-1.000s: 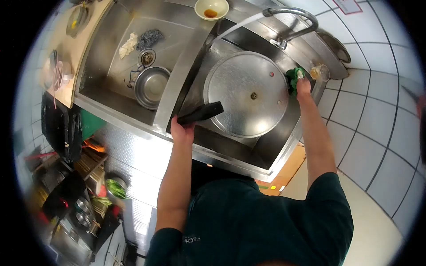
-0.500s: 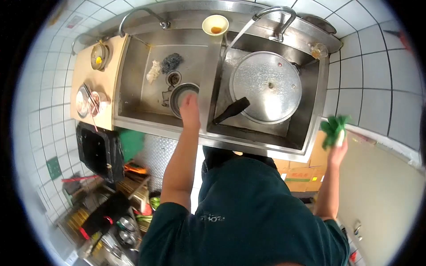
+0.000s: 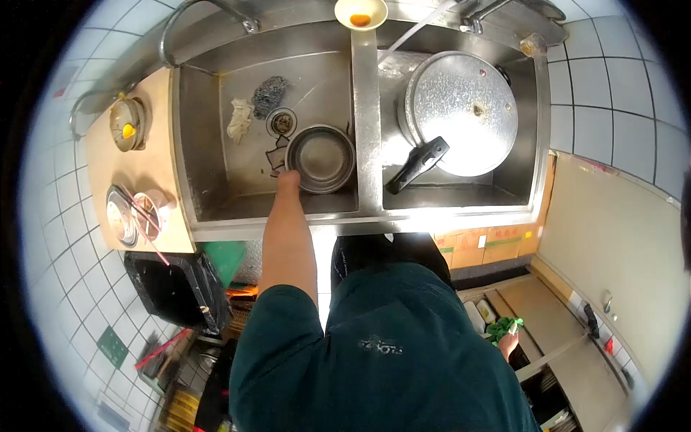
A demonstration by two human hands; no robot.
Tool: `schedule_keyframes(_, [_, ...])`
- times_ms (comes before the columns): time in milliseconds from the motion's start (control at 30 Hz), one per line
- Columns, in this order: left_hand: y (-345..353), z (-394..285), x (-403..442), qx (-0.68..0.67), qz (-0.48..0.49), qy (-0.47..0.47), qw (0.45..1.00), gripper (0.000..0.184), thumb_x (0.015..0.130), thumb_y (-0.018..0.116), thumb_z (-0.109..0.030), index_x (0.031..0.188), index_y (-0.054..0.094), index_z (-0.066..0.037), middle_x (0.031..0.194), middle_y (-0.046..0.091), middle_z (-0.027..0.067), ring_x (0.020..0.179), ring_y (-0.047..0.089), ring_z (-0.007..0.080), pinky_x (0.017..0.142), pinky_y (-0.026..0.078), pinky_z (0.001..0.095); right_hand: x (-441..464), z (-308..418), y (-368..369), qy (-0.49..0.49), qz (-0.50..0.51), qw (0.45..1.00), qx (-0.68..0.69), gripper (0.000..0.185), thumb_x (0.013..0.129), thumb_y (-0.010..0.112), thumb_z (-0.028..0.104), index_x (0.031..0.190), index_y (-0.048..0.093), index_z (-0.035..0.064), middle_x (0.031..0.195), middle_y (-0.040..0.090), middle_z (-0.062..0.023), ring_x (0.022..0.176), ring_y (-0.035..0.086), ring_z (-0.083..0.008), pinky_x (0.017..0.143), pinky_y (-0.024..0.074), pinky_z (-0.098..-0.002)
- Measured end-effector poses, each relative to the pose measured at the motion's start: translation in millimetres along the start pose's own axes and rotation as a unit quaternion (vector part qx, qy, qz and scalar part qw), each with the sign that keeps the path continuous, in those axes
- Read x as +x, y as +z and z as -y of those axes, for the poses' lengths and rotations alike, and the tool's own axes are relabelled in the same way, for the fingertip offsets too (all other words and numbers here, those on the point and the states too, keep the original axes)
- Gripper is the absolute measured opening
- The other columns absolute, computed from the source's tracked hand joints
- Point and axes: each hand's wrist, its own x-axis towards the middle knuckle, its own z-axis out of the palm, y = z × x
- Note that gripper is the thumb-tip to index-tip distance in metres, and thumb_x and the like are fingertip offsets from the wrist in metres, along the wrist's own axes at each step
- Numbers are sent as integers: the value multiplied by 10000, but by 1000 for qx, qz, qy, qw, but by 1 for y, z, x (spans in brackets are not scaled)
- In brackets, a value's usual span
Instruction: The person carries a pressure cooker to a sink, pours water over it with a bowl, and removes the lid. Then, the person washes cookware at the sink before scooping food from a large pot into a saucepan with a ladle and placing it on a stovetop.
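My left hand (image 3: 288,181) is at the lower-left rim of a round metal pan (image 3: 321,160) in the left sink basin. Its fingers look closed at the pan's edge, though they are partly hidden. Low on the right, beside my body, my right hand (image 3: 508,345) grips a leafy green vegetable (image 3: 502,330) with a pale stalk. Left of the pan, near the drain (image 3: 281,122), lie a steel wool scrubber (image 3: 271,96) and a crumpled whitish cloth-like piece (image 3: 240,119).
The right basin (image 3: 504,196) holds a large lidded pressure cooker (image 3: 464,108) with a black handle; water runs behind it. A cream bowl (image 3: 361,13) sits on the divider's back end. Dishes with chopsticks (image 3: 147,219) stand on the left board. A black bin (image 3: 173,288) is below.
My right hand has gone down and back with the vegetable. My left hand has moved from over the pan to its lower-left rim. The view has shifted, and the pan sits farther from the drain.
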Motion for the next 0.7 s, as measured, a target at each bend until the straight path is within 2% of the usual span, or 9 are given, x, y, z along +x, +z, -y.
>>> schedule_keyframes(167, [10, 11, 24, -234, 36, -79, 968, 259, 865, 596, -36, 1082, 654, 93, 988, 698, 243, 912, 712, 375, 670, 561, 468, -11, -27, -25, -30, 4, 988, -152, 586, 1029, 544, 506, 1219, 665, -36, 980, 722, -143, 853, 682, -275, 718, 539, -412])
schedule_keyframes(267, [-30, -24, -3, -49, 47, 66, 996, 341, 893, 586, -33, 1200, 594, 117, 1024, 663, 286, 877, 713, 383, 625, 572, 469, -8, -10, -21, -9, -7, 990, -138, 593, 1025, 548, 510, 1246, 658, -29, 1011, 720, -151, 857, 682, -274, 727, 539, -416])
schedule_keyframes(333, [-66, -63, -35, 148, 17, 202, 968, 439, 888, 606, -19, 1300, 550, 123, 1123, 640, 320, 838, 723, 371, 638, 599, 423, -8, 5, -2, 14, 13, 999, -27, 595, 1029, 536, 513, 1302, 638, -5, 1068, 715, -184, 883, 682, -295, 737, 541, -417])
schedule_keyframes(433, [-106, -99, -131, 428, -227, 407, 774, 580, 855, 736, -212, 1320, 538, 70, 1307, 549, 310, 862, 720, 341, 687, 605, 398, 6, 6, 19, 13, 27, 1000, 3, 573, 1043, 507, 490, 1301, 624, -8, 1081, 710, -201, 919, 686, -316, 779, 531, -437])
schedule_keyframes(467, [-118, -113, -161, 564, -212, 386, 698, 602, 934, 642, -171, 1454, 416, 31, 1423, 410, 351, 867, 726, 317, 667, 609, 391, 24, -6, 29, -2, 31, 999, 20, 566, 1044, 504, 485, 1290, 627, -9, 1074, 710, -206, 919, 684, -325, 787, 528, -440])
schedule_keyframes(533, [-142, -120, -189, 622, -188, 388, 654, 570, 958, 591, -143, 1475, 409, 13, 1396, 428, 373, 907, 727, 319, 673, 614, 379, 33, -18, 48, -27, 32, 998, 57, 552, 1047, 497, 475, 1269, 632, -12, 1060, 710, -216, 920, 681, -343, 802, 521, -444])
schedule_keyframes(567, [-152, -126, -200, 649, -177, 392, 628, 556, 970, 566, -130, 1485, 405, 4, 1382, 438, 384, 927, 727, 319, 676, 616, 372, 32, -11, 50, -62, 27, 997, -34, 509, 1054, 491, 426, 1231, 642, -26, 1046, 711, -231, 917, 672, -367, 811, 514, -446])
schedule_keyframes(633, [-168, -135, -188, 626, -233, 386, 636, 582, 959, 587, -168, 1499, 408, -45, 1370, 459, 397, 967, 722, 349, 723, 616, 399, 23, 0, 65, -65, 26, 995, 70, 466, 1050, 504, 386, 1193, 657, -30, 1032, 711, -231, 914, 671, -362, 805, 512, -447])
schedule_keyframes(700, [-210, -167, -233, 499, -210, 416, 731, 568, 962, 565, -166, 1501, 415, -71, 1352, 468, 432, 988, 715, 386, 783, 606, 429, 23, -6, 76, -76, 18, 989, 123, 457, 1041, 521, 389, 1163, 666, -28, 1004, 709, -222, 881, 662, -343, 791, 509, -437])
